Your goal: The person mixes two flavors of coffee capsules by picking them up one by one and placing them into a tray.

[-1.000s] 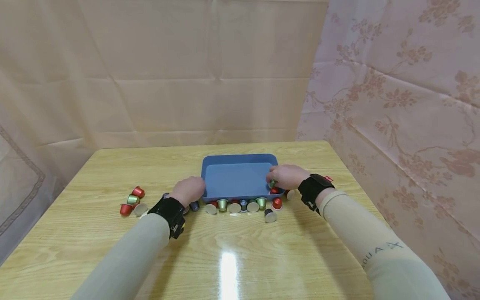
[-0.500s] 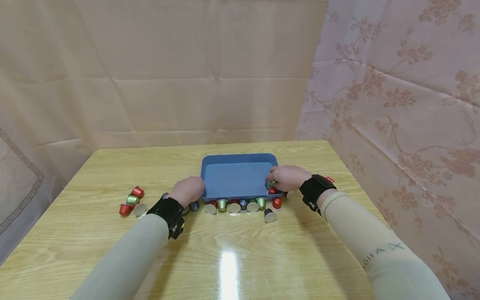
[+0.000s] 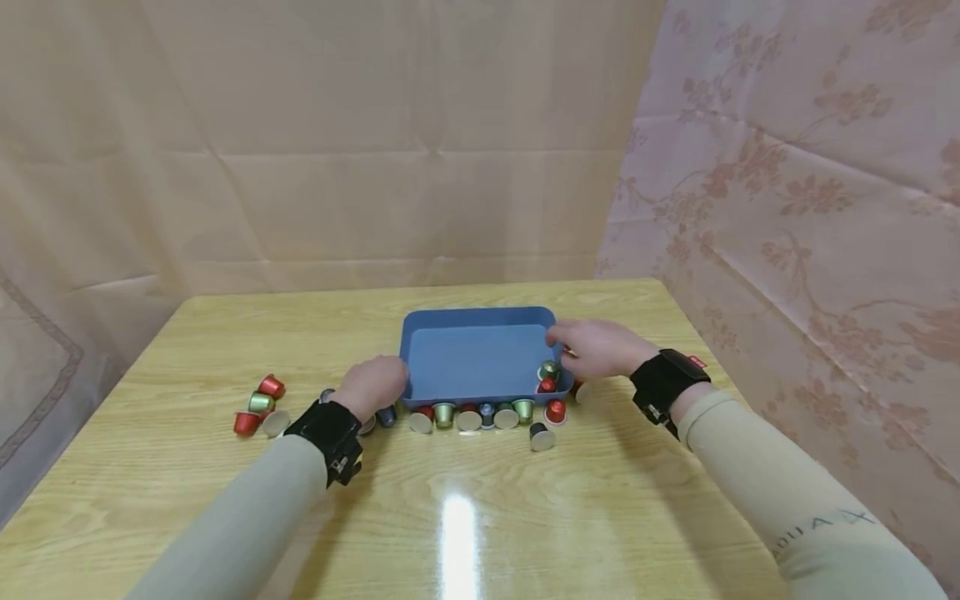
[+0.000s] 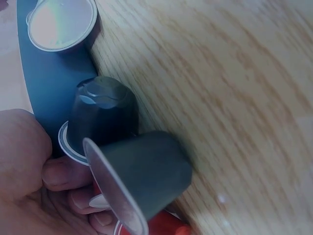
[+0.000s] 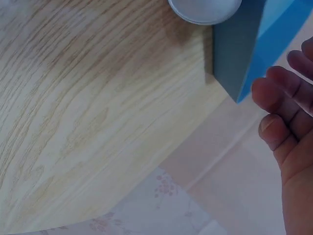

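Observation:
A shallow blue tray (image 3: 476, 354) lies on the table. My left hand (image 3: 372, 385) grips its left rim near the front corner, thumb over the edge and fingers curled against the outer wall. Close by those fingers are a dark coffee capsule (image 4: 103, 110), a grey-green capsule (image 4: 146, 174) and a red capsule (image 4: 166, 224). Over the tray's right rim is my right hand (image 3: 600, 346), its fingers loosely bent and apart, holding nothing. A green capsule (image 3: 549, 369) and a red capsule (image 3: 547, 385) sit in the tray's front right corner, just below that hand.
A row of capsules (image 3: 443, 415) runs along the tray's front wall. One dark capsule (image 3: 541, 437) lies nearer me, and another capsule (image 3: 582, 392) is beside the right wall. Several red and green capsules (image 3: 261, 403) cluster at left. Curtains hang behind the table (image 3: 637, 300).
My right hand has let go of the green capsule, leaving it in the tray's corner, and moved up and right with its fingers spread. My left hand keeps its place at the tray.

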Demonstrator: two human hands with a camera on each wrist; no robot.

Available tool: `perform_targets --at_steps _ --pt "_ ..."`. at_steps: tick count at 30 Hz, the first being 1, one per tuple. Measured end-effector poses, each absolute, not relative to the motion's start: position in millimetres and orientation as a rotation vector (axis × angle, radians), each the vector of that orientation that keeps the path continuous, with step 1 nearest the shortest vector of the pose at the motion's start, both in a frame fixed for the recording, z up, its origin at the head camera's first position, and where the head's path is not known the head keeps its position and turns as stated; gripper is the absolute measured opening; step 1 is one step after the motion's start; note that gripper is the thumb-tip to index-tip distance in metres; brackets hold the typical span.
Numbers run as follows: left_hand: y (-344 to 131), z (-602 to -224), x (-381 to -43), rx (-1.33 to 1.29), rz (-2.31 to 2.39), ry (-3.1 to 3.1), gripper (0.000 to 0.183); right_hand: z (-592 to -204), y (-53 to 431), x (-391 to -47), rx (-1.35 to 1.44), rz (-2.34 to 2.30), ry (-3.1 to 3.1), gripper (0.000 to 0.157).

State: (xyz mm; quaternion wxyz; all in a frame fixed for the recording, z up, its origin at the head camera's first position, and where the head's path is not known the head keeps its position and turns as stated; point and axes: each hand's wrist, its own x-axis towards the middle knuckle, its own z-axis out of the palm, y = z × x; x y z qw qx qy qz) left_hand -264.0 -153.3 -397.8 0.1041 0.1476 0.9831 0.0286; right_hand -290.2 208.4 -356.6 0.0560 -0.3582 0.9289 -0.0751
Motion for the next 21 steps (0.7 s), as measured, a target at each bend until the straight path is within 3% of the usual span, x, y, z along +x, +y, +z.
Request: perform_targets --at_steps 5,14,21 --pt "-155.3 -396.7 -260.9 0.445 0.087 2.907 0.028 -349.3 218.4 -285.7 -1.015 -0.251 2.761 0.008" --pt "-156.7 -396.3 -259.7 0.444 0.087 2.909 0.027 -343.5 227.3 -274.1 -0.440 -0.249 2.493 0.058" --pt "-157.1 -396.2 -257.2 0.459 0.062 2.903 0.026 -354.4 223.6 -264.6 -0.318 -0.263 2.398 0.060"
